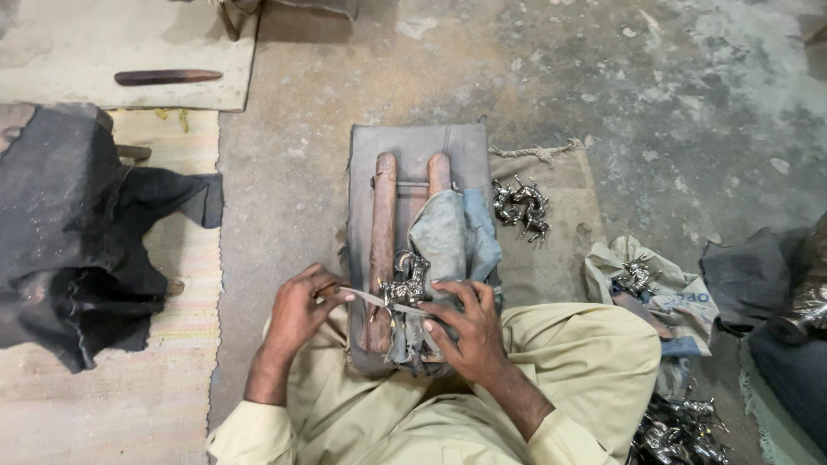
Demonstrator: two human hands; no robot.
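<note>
While the left hand [297,312] grips a thin file [372,299], the right hand [465,331] steadies a metal figurine [407,280].

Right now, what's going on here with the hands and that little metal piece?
A person sits on the floor with a wooden block wrapped in cloth between the knees. The left hand holds a thin flat tool laid against a small shiny metal animal figure on the block. The right hand steadies the figure and cloth. More such figures lie in a pile on sacking to the right.
</note>
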